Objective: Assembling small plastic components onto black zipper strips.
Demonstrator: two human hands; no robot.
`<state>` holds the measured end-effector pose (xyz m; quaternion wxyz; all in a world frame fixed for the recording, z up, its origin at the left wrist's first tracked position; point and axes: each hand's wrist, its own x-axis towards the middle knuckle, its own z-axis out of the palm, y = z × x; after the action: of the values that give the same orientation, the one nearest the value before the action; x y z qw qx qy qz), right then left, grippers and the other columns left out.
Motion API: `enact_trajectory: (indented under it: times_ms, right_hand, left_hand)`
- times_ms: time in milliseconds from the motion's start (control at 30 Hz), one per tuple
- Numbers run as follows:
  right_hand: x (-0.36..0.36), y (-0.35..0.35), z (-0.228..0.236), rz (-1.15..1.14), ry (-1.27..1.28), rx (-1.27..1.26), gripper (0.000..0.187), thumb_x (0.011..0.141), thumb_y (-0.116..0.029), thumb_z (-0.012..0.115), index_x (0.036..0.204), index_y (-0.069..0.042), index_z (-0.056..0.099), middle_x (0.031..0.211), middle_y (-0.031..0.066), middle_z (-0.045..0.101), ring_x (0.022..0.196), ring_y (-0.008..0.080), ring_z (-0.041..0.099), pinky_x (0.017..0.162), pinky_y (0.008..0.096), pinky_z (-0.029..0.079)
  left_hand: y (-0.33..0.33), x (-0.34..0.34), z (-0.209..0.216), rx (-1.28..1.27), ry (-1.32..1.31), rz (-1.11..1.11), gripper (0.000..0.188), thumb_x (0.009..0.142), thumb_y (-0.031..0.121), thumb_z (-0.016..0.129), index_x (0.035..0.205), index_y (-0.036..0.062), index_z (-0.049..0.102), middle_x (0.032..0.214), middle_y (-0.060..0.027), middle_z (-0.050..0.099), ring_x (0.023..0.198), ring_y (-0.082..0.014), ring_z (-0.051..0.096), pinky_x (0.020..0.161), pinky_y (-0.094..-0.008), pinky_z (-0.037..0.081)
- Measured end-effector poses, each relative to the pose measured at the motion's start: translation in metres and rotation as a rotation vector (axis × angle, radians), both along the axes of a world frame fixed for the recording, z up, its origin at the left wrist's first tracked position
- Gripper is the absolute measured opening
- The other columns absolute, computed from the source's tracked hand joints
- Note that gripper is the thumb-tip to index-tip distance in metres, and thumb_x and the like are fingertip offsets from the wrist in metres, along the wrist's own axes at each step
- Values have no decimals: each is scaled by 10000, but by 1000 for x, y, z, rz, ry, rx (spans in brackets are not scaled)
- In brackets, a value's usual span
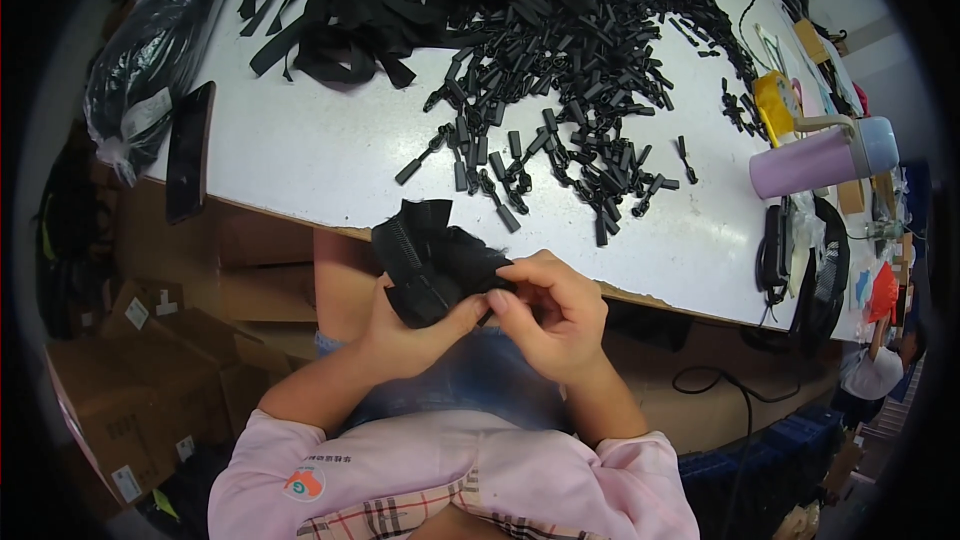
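A bunch of black zipper strips (432, 258) is gathered in my left hand (415, 335), whose fingers wrap round it from below and behind, partly out of sight. My right hand (555, 315) pinches the right end of the bunch between thumb and fingers, close to the left thumb. What exactly sits in that pinch is too small to tell. Both hands are over my lap, just in front of the table's near edge. Beyond them on the white table (310, 155) lies a large spread of black zipper sliders with pull tabs (590, 70).
Black zipper strips (370, 0) are heaped at the far left. A phone (190, 155) and a bagged black bundle (160, 50) lie along the left edge. At right stand a lilac bottle (805, 162) and a yellow object (774, 105). Cardboard boxes (150, 400) are on the floor at left.
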<state>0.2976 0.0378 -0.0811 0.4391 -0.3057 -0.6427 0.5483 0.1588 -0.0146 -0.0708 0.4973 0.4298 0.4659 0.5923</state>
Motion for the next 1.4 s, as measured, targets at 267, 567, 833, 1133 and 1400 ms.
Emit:
enact_trajectory:
  times_ms: [267,567,833,1133,1400]
  right_hand:
    - [2,4,0,23,-108,168,157,691,25,597,845,19,565,676,64,535,491,73,497,435,182,389]
    - [-4,-2,5,-91,-262,369,177,645,61,618,806,25,557,679,108,575,549,148,552,497,207,436]
    - [-5,-4,-1,-160,-215,519,201,644,60,617,831,25,554,700,117,585,573,175,570,521,226,453]
    - [-5,-5,-1,-179,-287,580,206,646,52,621,837,17,554,688,112,577,569,176,571,526,234,460]
    - [3,0,6,-28,-217,323,161,685,52,592,841,32,558,682,89,544,516,122,551,453,198,443]
  left_hand:
    - [2,3,-7,-67,-61,24,165,748,33,577,909,10,546,800,-16,565,689,-49,508,595,-189,431]
    - [-2,4,-19,-287,-114,-8,138,751,89,591,857,22,532,676,12,524,490,-32,448,421,-162,364]
    - [-2,9,-20,-232,-170,47,138,749,55,572,876,19,532,660,8,527,464,-32,450,397,-165,361]
    - [-2,8,-18,-279,-161,40,110,748,58,581,835,22,525,661,8,521,484,-32,456,411,-170,370]
    - [-3,11,-21,-130,-75,-7,121,779,54,556,884,14,513,730,6,493,568,-42,457,481,-177,378]
